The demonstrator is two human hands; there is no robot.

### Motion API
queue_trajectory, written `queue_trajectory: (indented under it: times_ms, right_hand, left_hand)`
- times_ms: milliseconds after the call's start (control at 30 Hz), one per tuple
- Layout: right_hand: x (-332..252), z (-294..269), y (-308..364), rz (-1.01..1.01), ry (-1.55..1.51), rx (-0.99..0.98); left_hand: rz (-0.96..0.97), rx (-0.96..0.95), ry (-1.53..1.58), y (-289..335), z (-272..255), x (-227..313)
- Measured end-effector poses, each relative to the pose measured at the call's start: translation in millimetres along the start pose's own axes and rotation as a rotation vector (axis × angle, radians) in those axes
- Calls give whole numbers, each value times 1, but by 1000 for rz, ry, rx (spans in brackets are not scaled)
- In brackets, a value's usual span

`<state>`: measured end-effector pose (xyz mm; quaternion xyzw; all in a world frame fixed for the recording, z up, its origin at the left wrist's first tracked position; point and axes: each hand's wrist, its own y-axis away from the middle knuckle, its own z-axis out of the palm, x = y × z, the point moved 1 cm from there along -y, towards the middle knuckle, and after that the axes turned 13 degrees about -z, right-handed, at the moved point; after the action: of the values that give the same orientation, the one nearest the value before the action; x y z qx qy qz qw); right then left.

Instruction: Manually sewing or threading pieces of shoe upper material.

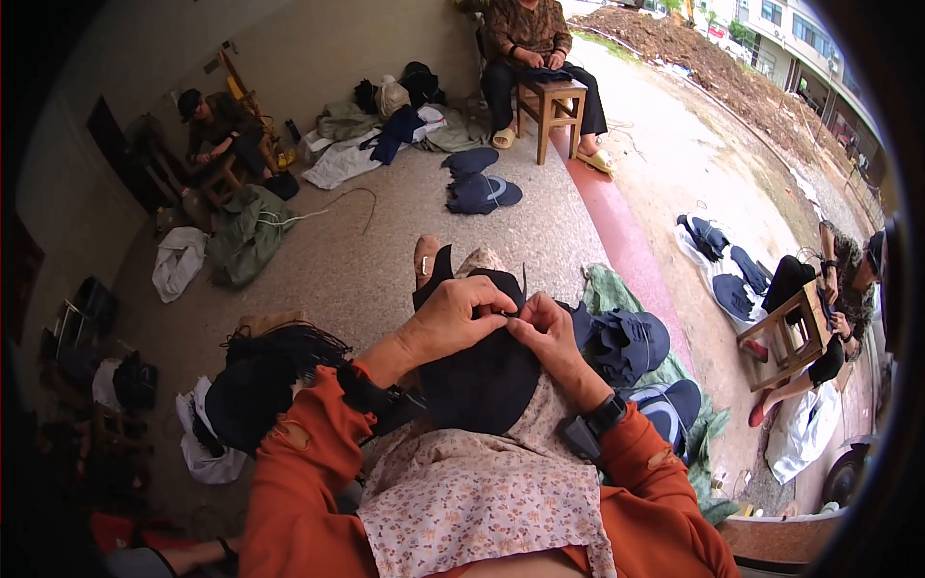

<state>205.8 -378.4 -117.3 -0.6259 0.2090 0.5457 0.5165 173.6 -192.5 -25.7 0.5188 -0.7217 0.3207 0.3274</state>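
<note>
A black, flat piece [482, 385] with a rounded lower edge and pointed upper corners lies over my lap, on a floral apron [482, 506]. My left hand [451, 316] is closed in a pinch at its upper part. Close against those fingertips, my right hand [551, 339] pinches too, thumb and forefinger together. Something small and dark shows between the fingertips, too small to name. Beside my right forearm, dark navy cap-like pieces [631, 345] lie stacked on a green sheet [708, 438]. A black bundle with loose cords [289, 342] sits by my left arm.
More navy cap-like pieces [482, 195] lie on the floor ahead. Sacks and cloth [352, 159] are heaped by the wall, with a green sack [249, 236] at left. Three people sit around: one at a wooden stool [551, 91], one far left, one at right beside another stool [790, 332].
</note>
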Motion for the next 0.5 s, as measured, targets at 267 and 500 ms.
queue_trajectory:
  times_ms: [267, 500]
  right_hand:
    - [-5, -30, 7, 68, 269, -261]
    - [-15, -19, 18, -182, 683, -277]
  left_hand:
    - [-26, 141, -70, -5, 8, -5]
    - [-10, 871, -199, -20, -7, -37]
